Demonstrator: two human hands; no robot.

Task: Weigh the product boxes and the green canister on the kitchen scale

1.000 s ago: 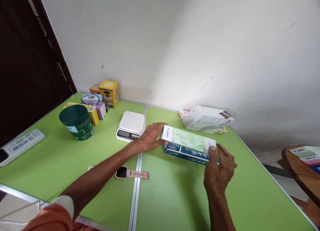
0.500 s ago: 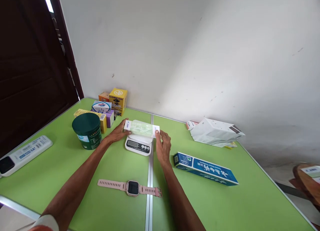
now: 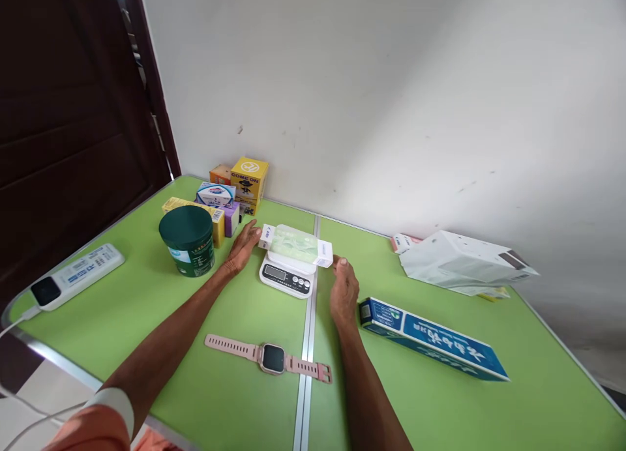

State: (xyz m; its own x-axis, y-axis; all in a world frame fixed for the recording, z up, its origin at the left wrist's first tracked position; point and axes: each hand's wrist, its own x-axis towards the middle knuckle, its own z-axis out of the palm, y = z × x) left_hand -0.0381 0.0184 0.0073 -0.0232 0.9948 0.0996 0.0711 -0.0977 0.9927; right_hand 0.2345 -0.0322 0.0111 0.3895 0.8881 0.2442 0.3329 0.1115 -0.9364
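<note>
A long white and pale green box lies across the white kitchen scale near the middle of the green table. My left hand rests open beside the box's left end, fingertips close to it. Just off the box's right end is my right hand, fingers loosely apart and holding nothing. A long blue carton lies flat to the right of my right hand. In front of the scale a pink smartwatch lies stretched out.
A dark green tub stands left of the scale, with yellow, purple, white and orange small boxes behind it. A white power strip lies at the left edge. A white box sits at the back right. A dark door is on the left.
The white and green box was lifted off the blue carton and carried left onto the scale. Both hands have now come off its ends, the right one drawing back toward me.
</note>
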